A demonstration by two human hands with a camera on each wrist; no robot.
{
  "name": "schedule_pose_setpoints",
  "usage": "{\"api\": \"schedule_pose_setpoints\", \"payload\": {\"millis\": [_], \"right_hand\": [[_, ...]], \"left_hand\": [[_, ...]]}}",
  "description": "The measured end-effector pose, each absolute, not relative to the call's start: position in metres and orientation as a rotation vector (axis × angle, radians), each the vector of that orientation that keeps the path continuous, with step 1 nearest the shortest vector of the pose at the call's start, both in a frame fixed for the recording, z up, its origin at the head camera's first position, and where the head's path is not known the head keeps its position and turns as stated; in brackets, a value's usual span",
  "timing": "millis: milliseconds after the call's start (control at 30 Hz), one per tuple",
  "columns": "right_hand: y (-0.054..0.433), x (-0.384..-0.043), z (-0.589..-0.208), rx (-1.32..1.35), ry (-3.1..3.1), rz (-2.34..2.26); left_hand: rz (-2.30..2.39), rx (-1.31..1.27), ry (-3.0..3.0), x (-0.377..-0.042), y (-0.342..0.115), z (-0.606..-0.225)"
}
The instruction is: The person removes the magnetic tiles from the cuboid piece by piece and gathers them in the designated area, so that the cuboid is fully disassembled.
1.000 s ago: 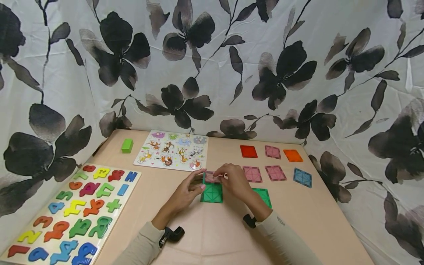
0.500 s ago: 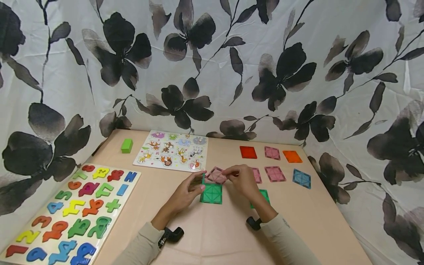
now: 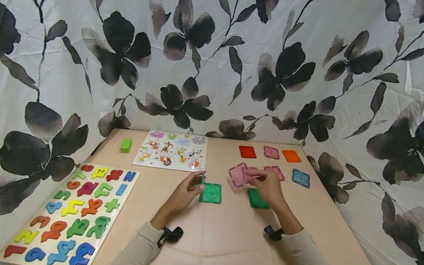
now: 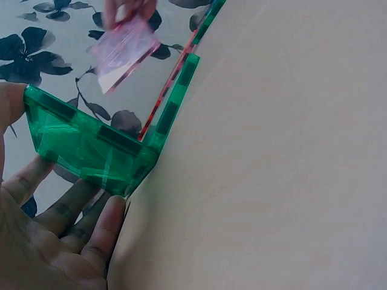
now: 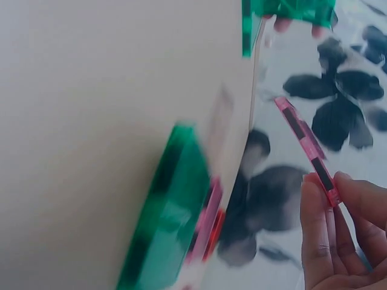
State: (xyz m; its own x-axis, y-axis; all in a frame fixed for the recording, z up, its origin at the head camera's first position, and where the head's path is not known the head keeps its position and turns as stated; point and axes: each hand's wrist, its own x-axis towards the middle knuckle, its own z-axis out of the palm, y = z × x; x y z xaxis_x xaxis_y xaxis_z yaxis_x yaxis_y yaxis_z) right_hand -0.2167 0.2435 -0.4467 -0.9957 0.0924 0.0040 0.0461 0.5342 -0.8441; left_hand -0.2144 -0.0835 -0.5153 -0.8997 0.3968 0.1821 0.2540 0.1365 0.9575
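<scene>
In the head view my left hand (image 3: 181, 195) holds a green magnetic tile (image 4: 91, 142) upright along the left edge of another green tile (image 3: 211, 193) that lies flat. The two meet at an edge in the left wrist view. My right hand (image 3: 267, 186) pinches a translucent pink square magnetic tile (image 3: 237, 175) between thumb and fingers, raised and tilted above the table. In the right wrist view the pink tile (image 5: 308, 151) appears nearly edge-on. A second flat green tile (image 3: 258, 198) lies just below and left of the right hand.
Red (image 3: 247, 152), pink (image 3: 271, 152), orange (image 3: 291, 156) and blue (image 3: 300, 178) tiles lie at the back right. Another pink tile (image 3: 275, 173) is partly behind my right hand. An animal puzzle board (image 3: 170, 150), a green block (image 3: 126, 145) and a letter-and-number board (image 3: 110, 224) occupy the left.
My right hand has lifted the pink tile away from the green tiles and carried it to the right. My left hand stays with the upright green tile.
</scene>
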Motion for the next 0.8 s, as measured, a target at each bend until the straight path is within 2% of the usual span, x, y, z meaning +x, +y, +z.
{"api": "schedule_pose_setpoints", "payload": {"millis": [467,800], "right_hand": [[0.342,-0.169,-0.452,-0.448,-2.679,1.527],[0.375,-0.159,-0.461,-0.5,-2.792,1.424]], "left_hand": [[1.877,0.633,2.26,-0.215,-0.084,-0.516],[1.887,0.647,2.251,-0.214,-0.084,-0.514]]}}
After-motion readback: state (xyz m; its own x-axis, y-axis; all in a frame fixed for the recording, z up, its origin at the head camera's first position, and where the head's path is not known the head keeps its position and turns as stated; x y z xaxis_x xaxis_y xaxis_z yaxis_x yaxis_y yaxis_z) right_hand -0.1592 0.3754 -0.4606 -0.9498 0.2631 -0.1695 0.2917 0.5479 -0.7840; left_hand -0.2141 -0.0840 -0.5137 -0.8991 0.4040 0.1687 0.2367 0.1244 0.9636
